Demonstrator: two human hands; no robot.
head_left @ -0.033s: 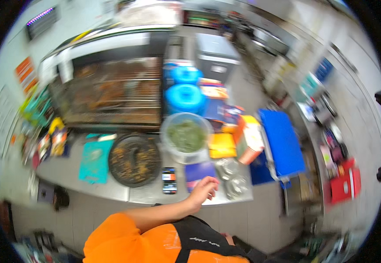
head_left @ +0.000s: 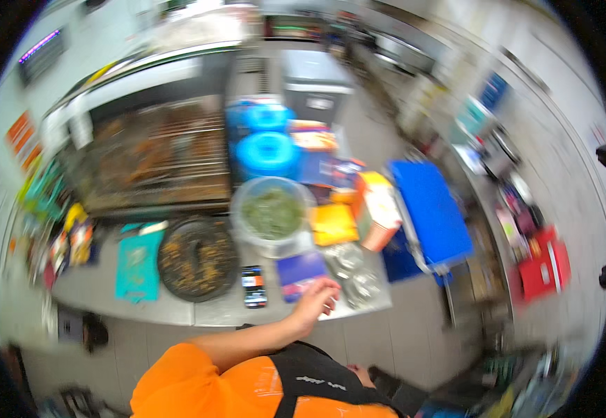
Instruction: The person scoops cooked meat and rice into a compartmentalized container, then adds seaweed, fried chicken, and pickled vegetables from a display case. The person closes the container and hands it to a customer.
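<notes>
My left hand [head_left: 315,301] reaches from the orange sleeve to the front edge of a steel counter [head_left: 177,310]. Its fingers are loosely apart and hold nothing. It rests beside a purple packet [head_left: 301,273] and crumpled clear plastic bags [head_left: 353,273]. A black phone [head_left: 253,285] lies just left of the hand. Beyond are a clear bowl of chopped greens [head_left: 274,212] and a dark round pan of browned food [head_left: 198,259]. A patch of skin by my black apron [head_left: 363,376] may be my right hand, but the picture is too blurred to judge.
A large grill [head_left: 157,157] fills the back left. Two blue round containers [head_left: 267,155] stand behind the bowl. A yellow packet [head_left: 332,224], an orange and white box [head_left: 376,209] and a blue cooler [head_left: 432,212] sit to the right. A teal board [head_left: 138,263] lies left of the pan.
</notes>
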